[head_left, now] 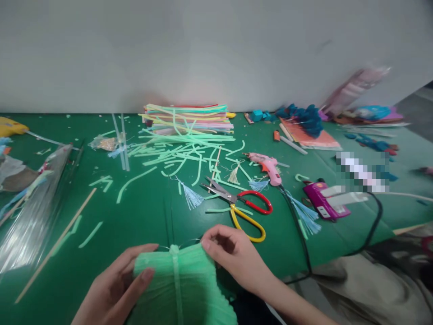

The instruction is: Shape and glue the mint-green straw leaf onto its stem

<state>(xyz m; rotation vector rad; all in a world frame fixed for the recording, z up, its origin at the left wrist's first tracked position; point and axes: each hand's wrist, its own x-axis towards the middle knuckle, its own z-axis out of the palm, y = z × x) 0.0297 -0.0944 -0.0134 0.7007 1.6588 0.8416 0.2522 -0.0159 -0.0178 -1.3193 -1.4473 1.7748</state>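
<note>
A mint-green panel of fuzzy pipe cleaners (196, 284) is held up at the near edge of the table, with a raised strip running down its middle. My left hand (118, 280) grips its upper left side, thumb in front and fingers behind. At the upper right corner, my right hand (233, 257) pinches the edge between thumb and fingers. A thin wire (189, 241) arches along the top edge between the hands. Just beyond the right hand lie scissors (233, 198) with one red and one yellow handle, blades apart.
Loose green pipe cleaners (182, 153) scatter before a stacked multicoloured bundle (189, 119). A pink glue gun (267, 167), blue tassel (191, 195) and purple device (324, 201) with a black cable lie rightward. Leftward are a wooden stick (57, 243) and clear plastic wrap (40, 212).
</note>
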